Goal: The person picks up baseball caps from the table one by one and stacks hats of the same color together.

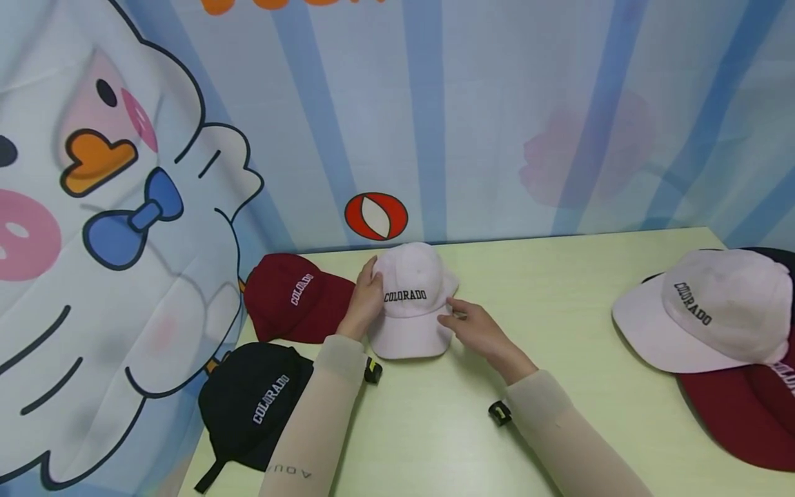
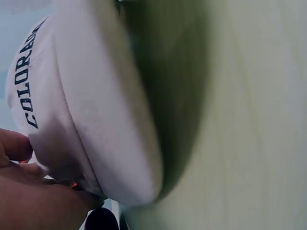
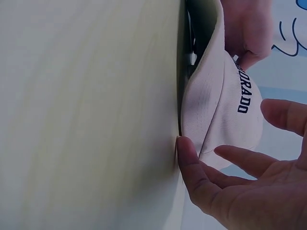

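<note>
Fingers (image 1: 371,276) of the left hand (image 1: 363,304) grip the pink cap (image 1: 413,304); the right hand (image 1: 475,331) lies open beside it.

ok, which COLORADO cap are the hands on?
The pale pink fabric cap at the table's back middle, between both hands; the other pink cap lies untouched far right.
</note>
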Motion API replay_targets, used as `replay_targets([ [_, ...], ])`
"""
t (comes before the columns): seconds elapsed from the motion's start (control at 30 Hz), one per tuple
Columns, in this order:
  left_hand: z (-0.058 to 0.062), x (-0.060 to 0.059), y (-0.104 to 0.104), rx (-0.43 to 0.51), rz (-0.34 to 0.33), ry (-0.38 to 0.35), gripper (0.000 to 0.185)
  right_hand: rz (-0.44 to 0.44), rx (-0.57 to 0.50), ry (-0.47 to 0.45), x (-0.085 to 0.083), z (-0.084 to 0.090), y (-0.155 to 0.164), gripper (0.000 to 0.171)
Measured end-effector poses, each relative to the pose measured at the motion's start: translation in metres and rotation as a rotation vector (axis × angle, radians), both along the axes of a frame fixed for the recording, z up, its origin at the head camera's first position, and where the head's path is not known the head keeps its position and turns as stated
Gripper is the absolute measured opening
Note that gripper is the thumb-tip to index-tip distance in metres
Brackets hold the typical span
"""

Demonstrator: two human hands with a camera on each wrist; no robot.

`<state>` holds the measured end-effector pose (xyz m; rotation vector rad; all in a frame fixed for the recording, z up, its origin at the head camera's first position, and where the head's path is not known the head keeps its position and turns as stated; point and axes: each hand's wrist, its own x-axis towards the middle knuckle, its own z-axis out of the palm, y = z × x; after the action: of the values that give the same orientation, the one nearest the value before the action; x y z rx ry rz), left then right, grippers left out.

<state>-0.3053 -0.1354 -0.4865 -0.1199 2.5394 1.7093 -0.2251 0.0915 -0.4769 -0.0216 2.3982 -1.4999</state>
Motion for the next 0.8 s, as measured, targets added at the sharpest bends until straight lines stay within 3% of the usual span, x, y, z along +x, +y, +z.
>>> replay_targets([
  [0.23, 0.002, 0.002, 0.000, -0.032, 0.003, 0.040, 0.056, -0.001, -0.002, 0.002, 0.001, 0.002, 0.000, 0.062],
  [0.4, 0.008, 0.011, -0.001, -0.040, 0.002, 0.082, 0.056, -0.016, -0.007, 0.014, 0.003, 0.003, -0.001, 0.059],
  [0.6, 0.022, 0.032, -0.005, -0.058, 0.006, 0.139, 0.055, -0.055, -0.030, 0.067, 0.010, 0.004, -0.009, 0.054],
  [0.8, 0.032, 0.059, -0.014, -0.101, -0.061, 0.206, 0.055, -0.061, -0.044, 0.133, 0.023, 0.008, -0.029, 0.049],
])
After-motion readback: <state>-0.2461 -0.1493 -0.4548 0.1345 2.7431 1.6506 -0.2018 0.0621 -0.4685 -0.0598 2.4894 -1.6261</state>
